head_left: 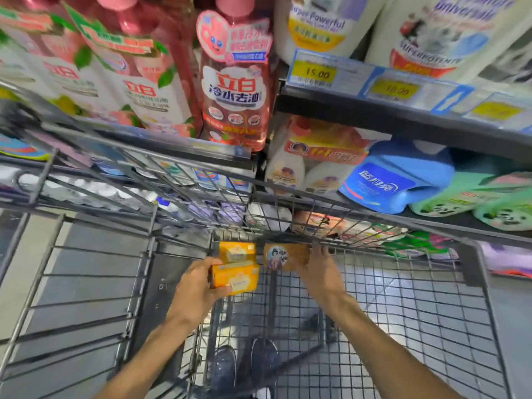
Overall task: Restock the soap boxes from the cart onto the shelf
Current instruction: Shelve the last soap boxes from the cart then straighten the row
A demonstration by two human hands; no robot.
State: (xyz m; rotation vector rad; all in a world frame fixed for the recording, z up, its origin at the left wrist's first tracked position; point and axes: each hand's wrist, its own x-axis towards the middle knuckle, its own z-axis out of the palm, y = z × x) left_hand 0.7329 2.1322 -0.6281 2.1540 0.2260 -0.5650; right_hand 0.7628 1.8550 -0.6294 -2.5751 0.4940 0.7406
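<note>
Inside the wire cart (408, 298), my left hand (198, 286) grips a yellow soap box (239, 279) near the basket's far end. A second yellow soap box (237, 251) lies just beyond it, touching it. My right hand (319, 266) holds the right end of a brown soap box (283, 257) with a round picture on its face. The shelf (403, 116) rises right behind the cart, packed with bottles.
Pink and white detergent bottles (234, 90) stand on the upper left shelf. A blue jug (400, 180) and green panda pouches (489, 203) lie at the right. Yellow price tags (316, 72) line the shelf edge. My shoes (244, 367) show through the cart's mesh floor.
</note>
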